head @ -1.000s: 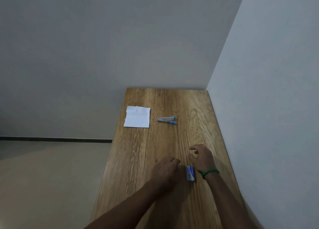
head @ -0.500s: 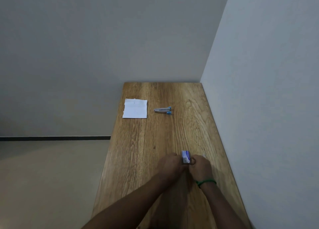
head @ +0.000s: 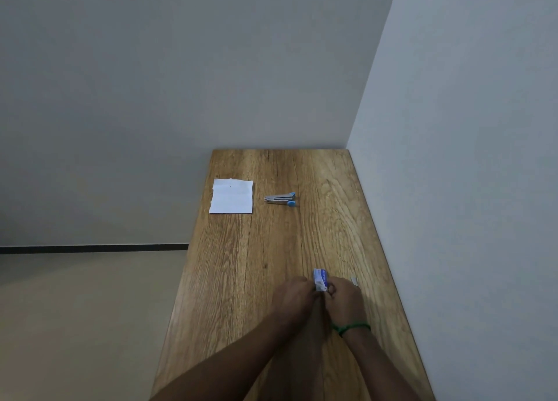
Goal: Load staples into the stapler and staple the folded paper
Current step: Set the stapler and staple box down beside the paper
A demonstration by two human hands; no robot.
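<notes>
One stapler (head: pixel 280 199), one folded paper (head: pixel 232 196), one staple box (head: pixel 320 280) pinched between both hands' fingers (head: pixel 307 286).

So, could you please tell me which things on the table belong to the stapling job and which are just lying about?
For the job:
- staple box, held by left hand and right hand
- stapler, untouched, far end
- folded paper, left of the stapler

Lying about:
- small pale scrap right of the hands; too small to identify

All on the table.
</notes>
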